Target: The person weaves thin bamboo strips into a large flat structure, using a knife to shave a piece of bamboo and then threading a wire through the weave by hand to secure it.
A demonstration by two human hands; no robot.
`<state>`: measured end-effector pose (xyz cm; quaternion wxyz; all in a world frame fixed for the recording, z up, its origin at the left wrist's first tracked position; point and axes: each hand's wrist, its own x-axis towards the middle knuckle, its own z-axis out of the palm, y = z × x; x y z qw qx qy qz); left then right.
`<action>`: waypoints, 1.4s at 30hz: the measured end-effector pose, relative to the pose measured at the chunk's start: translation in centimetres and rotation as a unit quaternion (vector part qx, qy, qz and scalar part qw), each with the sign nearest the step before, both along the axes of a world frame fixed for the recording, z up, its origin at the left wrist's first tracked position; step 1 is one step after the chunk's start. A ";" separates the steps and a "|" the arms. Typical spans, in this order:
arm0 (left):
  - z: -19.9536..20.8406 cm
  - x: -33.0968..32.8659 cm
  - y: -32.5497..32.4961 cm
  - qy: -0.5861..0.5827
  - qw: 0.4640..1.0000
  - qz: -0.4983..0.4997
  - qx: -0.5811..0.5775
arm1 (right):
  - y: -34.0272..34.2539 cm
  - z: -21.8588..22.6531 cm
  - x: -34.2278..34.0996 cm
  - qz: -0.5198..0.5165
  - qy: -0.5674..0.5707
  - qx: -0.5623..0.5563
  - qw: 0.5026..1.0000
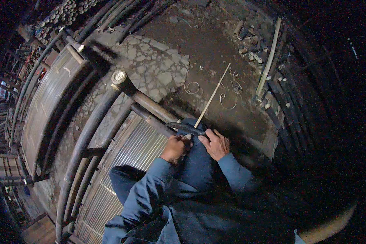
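A long, thin, pale bamboo strip (212, 95) runs from my lap out over the dirt floor. At its near end my left hand (176, 149) is closed, with a pale bit showing at the fingertips in line with the strip. Across the strip, over my dark-trousered knee, lies a dark, slightly curved knife (183, 127). My right hand (216, 144) is closed at the knife's right end, its fingers curled over; the handle is mostly hidden. The knife's left tip reaches past my left hand, close to the bench rail.
I sit on a slatted bamboo bench (122, 162) with thick pole rails (89, 142) on the left. Curled shavings (228, 92) lie on the floor ahead. Bamboo poles (269, 61) and cut pieces (254, 55) are at right. Another bamboo bench (49, 114) stands far left.
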<state>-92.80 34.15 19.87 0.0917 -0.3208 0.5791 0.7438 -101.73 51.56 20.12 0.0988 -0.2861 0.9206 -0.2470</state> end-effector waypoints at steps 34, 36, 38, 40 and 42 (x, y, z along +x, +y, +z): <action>3.4 13.6 -2.9 0.029 0.908 -0.165 -0.384 | 3.9 -6.6 -16.0 -0.328 -0.416 -0.505 0.681; 3.8 17.1 -4.6 0.030 0.911 -0.165 -0.378 | 6.0 -6.2 -20.0 -0.356 -0.350 -0.467 0.730; 4.1 19.6 -6.0 -0.004 0.930 -0.149 -0.336 | 8.2 -5.5 -23.3 -0.335 -0.314 -0.444 0.769; 3.1 20.3 -5.7 -0.012 0.938 -0.109 -0.328 | 7.2 -3.7 -23.3 -0.352 -0.282 -0.382 0.807; 3.2 18.5 -4.4 0.019 0.916 -0.108 -0.385 | 8.2 -3.2 -24.3 -0.366 -0.181 -0.282 0.868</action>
